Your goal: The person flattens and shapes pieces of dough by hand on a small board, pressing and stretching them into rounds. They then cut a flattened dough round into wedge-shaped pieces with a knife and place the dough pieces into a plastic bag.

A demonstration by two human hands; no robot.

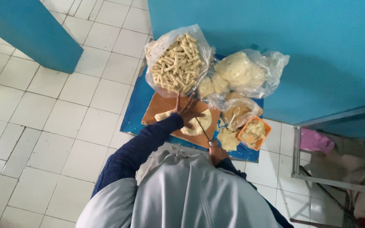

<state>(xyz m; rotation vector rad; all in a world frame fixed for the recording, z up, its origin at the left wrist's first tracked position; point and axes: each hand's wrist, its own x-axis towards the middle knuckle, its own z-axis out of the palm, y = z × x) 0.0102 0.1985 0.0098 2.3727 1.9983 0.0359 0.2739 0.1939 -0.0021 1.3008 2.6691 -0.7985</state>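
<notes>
Left hand [186, 107], fingers spread flat, pins a pale dough sheet [197, 123] on a wooden board [161, 105]; right hand [217, 153] grips a knife [203, 133], best drawn steadily, clear of fingertips.

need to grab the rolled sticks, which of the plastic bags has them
The big open bag at the far left of the group, beyond the wooden board. It is packed with pale stick-shaped rolls; the other bags hold soft pale lumps or sheets.

White tiled floor [43, 105], blue walls [275, 42], metal-framed table [313, 177].
</notes>
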